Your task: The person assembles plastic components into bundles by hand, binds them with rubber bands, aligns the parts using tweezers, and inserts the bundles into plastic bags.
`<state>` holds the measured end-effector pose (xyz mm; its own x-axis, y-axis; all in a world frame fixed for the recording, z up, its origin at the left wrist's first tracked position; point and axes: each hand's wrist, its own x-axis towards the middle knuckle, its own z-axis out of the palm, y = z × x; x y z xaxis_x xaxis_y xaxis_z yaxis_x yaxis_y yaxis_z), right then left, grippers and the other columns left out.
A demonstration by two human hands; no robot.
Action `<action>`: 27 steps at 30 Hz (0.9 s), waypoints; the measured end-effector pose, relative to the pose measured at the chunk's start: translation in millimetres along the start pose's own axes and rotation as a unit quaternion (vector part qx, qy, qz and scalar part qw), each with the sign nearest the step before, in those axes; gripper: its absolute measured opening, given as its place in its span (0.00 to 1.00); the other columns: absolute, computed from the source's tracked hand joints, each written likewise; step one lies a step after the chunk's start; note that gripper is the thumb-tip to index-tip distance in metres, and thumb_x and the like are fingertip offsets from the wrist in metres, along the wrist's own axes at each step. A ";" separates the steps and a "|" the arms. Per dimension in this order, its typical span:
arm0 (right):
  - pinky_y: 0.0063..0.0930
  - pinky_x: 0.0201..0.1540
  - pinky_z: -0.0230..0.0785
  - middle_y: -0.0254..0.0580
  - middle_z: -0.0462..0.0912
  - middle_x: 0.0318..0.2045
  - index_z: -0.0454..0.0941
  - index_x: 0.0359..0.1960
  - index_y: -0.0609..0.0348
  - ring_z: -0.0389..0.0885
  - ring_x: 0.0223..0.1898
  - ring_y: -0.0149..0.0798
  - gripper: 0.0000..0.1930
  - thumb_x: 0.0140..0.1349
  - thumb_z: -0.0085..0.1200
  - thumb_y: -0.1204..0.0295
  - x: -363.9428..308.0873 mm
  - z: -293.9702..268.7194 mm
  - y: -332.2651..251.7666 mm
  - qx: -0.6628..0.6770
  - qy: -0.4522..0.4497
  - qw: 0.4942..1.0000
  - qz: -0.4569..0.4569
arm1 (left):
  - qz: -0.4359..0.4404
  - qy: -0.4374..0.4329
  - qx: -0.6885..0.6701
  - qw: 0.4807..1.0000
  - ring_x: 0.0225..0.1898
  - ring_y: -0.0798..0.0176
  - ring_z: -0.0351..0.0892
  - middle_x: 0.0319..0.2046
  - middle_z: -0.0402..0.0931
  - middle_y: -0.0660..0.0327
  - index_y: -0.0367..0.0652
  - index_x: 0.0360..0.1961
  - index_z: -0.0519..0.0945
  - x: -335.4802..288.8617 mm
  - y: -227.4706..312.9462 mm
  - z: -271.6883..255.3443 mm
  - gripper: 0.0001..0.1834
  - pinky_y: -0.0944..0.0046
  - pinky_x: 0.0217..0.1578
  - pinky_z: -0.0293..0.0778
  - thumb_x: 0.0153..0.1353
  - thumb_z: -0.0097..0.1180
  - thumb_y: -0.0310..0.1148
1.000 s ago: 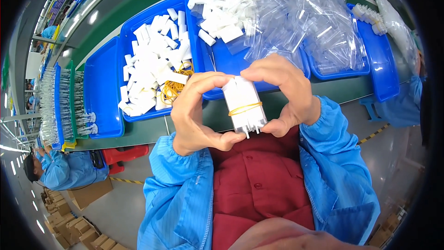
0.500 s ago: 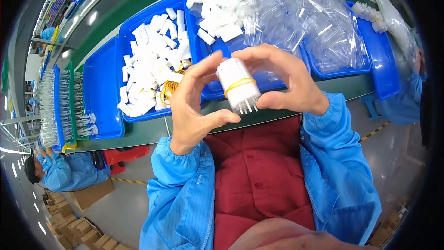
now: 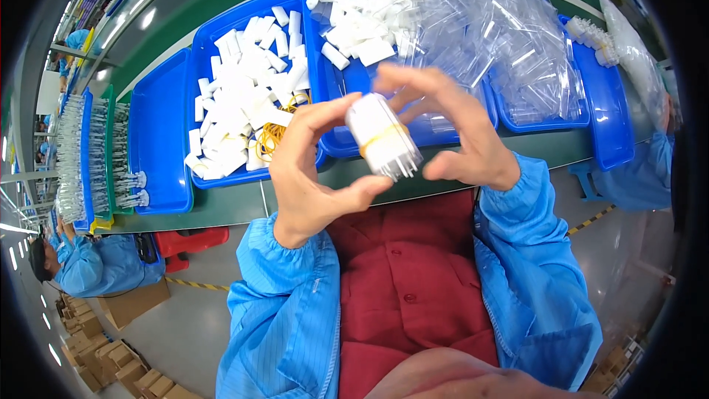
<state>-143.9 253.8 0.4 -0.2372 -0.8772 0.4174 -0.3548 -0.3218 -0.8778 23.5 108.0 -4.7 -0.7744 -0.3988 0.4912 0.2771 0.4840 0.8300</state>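
Now a long green table (image 3: 221, 208) runs across, with big blue trays (image 3: 159, 140) on it; a shiny heap of clear plastic pieces (image 3: 509, 37) fills the right side, and a heap of white pieces (image 3: 251, 103) sits more to the left; in front of them, both hands are up, near the person's red shirt (image 3: 410, 266); the left hand (image 3: 303, 170) is bent like a big C and pinches a white bundle (image 3: 369, 114), fingers at its top end and thumb by its bottom end; the right hand (image 3: 473, 140) is spread wide, and its blurry pointing finger has lifted off the top, where it was pressing half a second ago; its thumb is by the bottom end, and I can't tell if it touches; so the left hand seems to do most of the holding, and the bundle tips to one side between the hands; a small tangle of yellow bands (image 3: 272, 137) lies by the white heap; one thin yellow band (image 3: 382, 137) hugs the bundle's middle; tiny white prongs (image 3: 402, 170) poke out below.
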 end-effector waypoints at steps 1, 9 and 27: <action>0.33 0.49 0.73 0.44 0.79 0.49 0.73 0.60 0.58 0.79 0.47 0.42 0.40 0.44 0.75 0.60 2.4 -0.4 -7.9 -0.049 0.030 0.997 -0.047 | -0.066 0.033 -0.082 0.994 0.50 0.57 0.78 0.49 0.78 0.53 0.33 0.54 0.76 0.5 3.2 1.5 0.38 0.60 0.53 0.73 0.40 0.77 0.36; 0.29 0.38 0.77 0.43 0.79 0.43 0.77 0.49 0.56 0.80 0.41 0.42 0.29 0.41 0.74 0.76 9.9 16.5 -6.9 -0.223 0.111 0.962 -0.115 | -0.220 0.032 -0.273 0.936 0.54 0.60 0.75 0.52 0.74 0.53 0.31 0.59 0.70 1.5 8.3 9.2 0.34 0.60 0.56 0.72 0.53 0.70 0.30; 0.37 0.58 0.68 0.46 0.76 0.56 0.74 0.60 0.60 0.75 0.56 0.44 0.31 0.53 0.69 0.65 5.5 4.2 -3.0 0.041 -0.009 0.999 -0.005 | 0.003 0.042 -0.141 0.989 0.59 0.54 0.71 0.56 0.69 0.49 0.28 0.63 0.65 -11.5 -7.2 6.0 0.45 0.57 0.59 0.70 0.45 0.72 0.34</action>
<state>-140.3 248.5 4.3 -0.2178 -0.8795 0.4232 -0.2816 -0.3586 -0.8900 27.0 113.8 -17.9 -0.7257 -0.4662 0.5060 0.4373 0.2553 0.8623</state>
